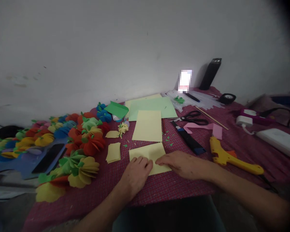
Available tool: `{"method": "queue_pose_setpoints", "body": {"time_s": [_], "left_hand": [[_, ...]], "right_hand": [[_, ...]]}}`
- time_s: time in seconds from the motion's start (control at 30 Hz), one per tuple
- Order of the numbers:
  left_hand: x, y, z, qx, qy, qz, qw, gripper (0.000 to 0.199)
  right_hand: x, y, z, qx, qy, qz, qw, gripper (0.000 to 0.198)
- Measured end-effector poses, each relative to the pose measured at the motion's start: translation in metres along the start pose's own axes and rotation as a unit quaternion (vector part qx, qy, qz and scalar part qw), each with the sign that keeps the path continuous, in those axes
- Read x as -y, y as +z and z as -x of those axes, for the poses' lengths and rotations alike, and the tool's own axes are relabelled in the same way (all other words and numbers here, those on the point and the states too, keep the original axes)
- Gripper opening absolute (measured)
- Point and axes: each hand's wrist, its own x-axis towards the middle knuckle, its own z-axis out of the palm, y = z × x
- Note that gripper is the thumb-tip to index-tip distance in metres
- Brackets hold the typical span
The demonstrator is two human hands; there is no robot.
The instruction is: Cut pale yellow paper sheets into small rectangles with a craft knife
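A pale yellow sheet of paper [151, 149] lies on the checked red cloth at the front of the table. My left hand [138, 172] rests on its lower left part, fingers curled and closed on the paper. From the right, my right hand [183, 165] presses the sheet near its lower right part with fingers held together, its fingertips close to the left thumb. Just beyond is another yellow sheet [148, 125], lying partly over a light green sheet [168, 108]. A small stack of cut yellow pieces [113, 152] sits to the left.
Many colourful paper pumpkins [87, 138] crowd the left side. On the right are black scissors [194, 117], a dark-handled cutter [188, 137], a pink strip [200, 126], and a yellow glue gun [232, 158]. A black bottle [210, 74] and a bright phone screen [185, 81] stand near the wall.
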Motion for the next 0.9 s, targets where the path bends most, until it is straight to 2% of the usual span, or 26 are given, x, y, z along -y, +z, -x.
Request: {"method": "queue_pose_setpoints", "body": {"time_s": [0.27, 0.43, 0.67, 0.9], "left_hand": [[0.001, 0.002, -0.001, -0.015, -0.017, 0.043, 0.999, 0.023], [0.004, 0.011, -0.001, -0.040, -0.027, 0.060, 0.997, 0.031], [0.007, 0.018, -0.001, -0.014, -0.032, 0.052, 0.998, 0.041], [0.012, 0.023, -0.003, -0.014, -0.046, 0.071, 0.996, 0.044]], "right_hand": [[0.012, -0.005, -0.004, -0.020, 0.018, 0.000, 1.000, 0.032], [0.009, 0.001, -0.019, -0.037, 0.034, 0.040, 0.998, 0.027], [0.000, 0.011, -0.026, -0.047, 0.033, 0.092, 0.994, 0.026], [0.005, 0.018, -0.024, -0.042, 0.040, 0.127, 0.990, 0.020]]}}
